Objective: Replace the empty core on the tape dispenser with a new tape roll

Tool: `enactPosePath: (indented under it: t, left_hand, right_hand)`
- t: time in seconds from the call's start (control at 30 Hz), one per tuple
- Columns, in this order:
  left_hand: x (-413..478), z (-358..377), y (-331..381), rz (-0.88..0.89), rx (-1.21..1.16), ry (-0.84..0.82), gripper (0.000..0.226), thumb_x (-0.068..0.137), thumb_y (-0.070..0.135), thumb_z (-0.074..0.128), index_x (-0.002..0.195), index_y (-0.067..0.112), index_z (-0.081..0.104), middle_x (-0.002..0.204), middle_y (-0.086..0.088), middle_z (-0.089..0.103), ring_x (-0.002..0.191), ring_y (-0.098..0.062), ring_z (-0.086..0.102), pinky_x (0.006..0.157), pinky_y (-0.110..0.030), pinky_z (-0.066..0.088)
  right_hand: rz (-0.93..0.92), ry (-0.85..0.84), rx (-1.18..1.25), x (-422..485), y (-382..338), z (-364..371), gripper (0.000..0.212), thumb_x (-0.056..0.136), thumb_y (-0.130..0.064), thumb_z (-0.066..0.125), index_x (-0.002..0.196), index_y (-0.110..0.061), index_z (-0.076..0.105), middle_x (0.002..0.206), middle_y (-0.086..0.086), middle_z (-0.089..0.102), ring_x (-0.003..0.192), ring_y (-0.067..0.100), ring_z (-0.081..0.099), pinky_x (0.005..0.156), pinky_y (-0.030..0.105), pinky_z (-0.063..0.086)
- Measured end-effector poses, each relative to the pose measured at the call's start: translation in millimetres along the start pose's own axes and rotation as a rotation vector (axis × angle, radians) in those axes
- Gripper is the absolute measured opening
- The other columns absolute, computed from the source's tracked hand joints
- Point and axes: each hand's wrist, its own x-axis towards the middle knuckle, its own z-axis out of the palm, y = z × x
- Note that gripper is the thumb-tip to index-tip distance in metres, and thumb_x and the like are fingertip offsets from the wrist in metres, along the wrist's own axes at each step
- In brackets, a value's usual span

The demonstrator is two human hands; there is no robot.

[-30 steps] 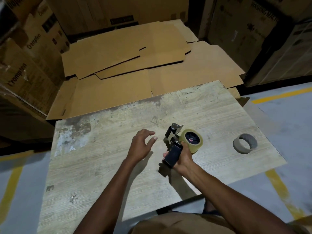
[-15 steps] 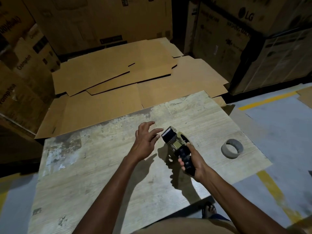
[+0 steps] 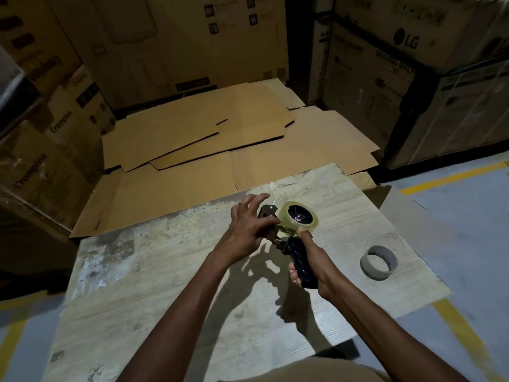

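My right hand (image 3: 309,267) grips the black handle of the tape dispenser (image 3: 298,260) and holds it above the table (image 3: 170,312). A clear tape roll (image 3: 298,216) sits on the dispenser's wheel, facing up toward me, with my right thumb against its edge. My left hand (image 3: 249,226) is at the dispenser's metal front end, fingers spread, thumb and fingertips touching the metal parts there. The empty grey core (image 3: 378,263) lies on the table to the right of both hands.
Flattened cardboard sheets (image 3: 209,144) lie on the floor beyond the table's far edge. Stacked cartons (image 3: 407,67) stand at the back and on both sides. Grey floor with yellow lines (image 3: 451,177) runs along the right.
My right hand has turned the dispenser so the roll faces up. My left hand has moved from hovering beside it onto its metal front end. The camera has tilted up.
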Motion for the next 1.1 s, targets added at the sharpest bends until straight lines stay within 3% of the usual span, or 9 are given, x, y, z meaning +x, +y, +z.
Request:
enactPosePath:
  t: [0.1,0.37,0.53,0.7,1.1]
  left_hand:
    - [9,0,2,0.037,0.034,0.050,0.045,0.081,0.002,0.082,0.111,0.035,0.074,0.159,-0.003,0.027,0.146,-0.037,0.022,0.104,-0.059,0.034]
    - [18,12,-1,-0.019,-0.093,0.181,0.038,0.079,-0.011,0.077,0.098,0.022,0.074,0.153,-0.003,0.038,0.145,-0.033,0.025,0.106,-0.056,0.038]
    - [20,16,-7,-0.039,-0.135,0.214,0.027,0.083,-0.004,0.080,0.094,0.020,0.075,0.149,0.000,0.043,0.144,-0.029,0.029,0.104,-0.060,0.040]
    - [18,19,-9,-0.099,-0.194,0.219,0.020,0.082,0.003,0.083,0.090,0.020,0.077,0.147,0.004,0.046,0.145,-0.014,0.024,0.107,-0.063,0.037]
    - [9,32,3,-0.225,-0.379,0.285,0.009,0.084,0.017,0.084,0.085,0.023,0.078,0.141,0.014,0.053,0.146,-0.017,0.033,0.116,-0.061,0.030]
  right_hand:
    - [-0.002,-0.016,-0.004,2,-9,-1,0.077,0.095,-0.074,0.043,0.112,-0.004,0.072,0.068,0.015,0.061,0.052,0.026,0.056,0.049,0.029,0.046]
    - [-0.057,0.043,-0.105,7,-24,-1,0.077,0.095,-0.073,0.046,0.104,-0.001,0.073,0.066,0.016,0.068,0.054,0.029,0.064,0.051,0.031,0.051]
    - [-0.117,0.081,-0.148,10,-26,1,0.080,0.093,-0.075,0.048,0.096,0.001,0.073,0.067,0.017,0.071,0.055,0.031,0.068,0.054,0.034,0.055]
    - [-0.148,0.091,-0.156,12,-23,2,0.079,0.093,-0.074,0.048,0.096,0.002,0.073,0.070,0.019,0.073,0.055,0.031,0.069,0.054,0.035,0.056]
    - [-0.196,0.173,-0.130,14,-22,4,0.073,0.097,-0.071,0.045,0.097,-0.003,0.071,0.067,0.017,0.071,0.050,0.027,0.067,0.046,0.029,0.054]
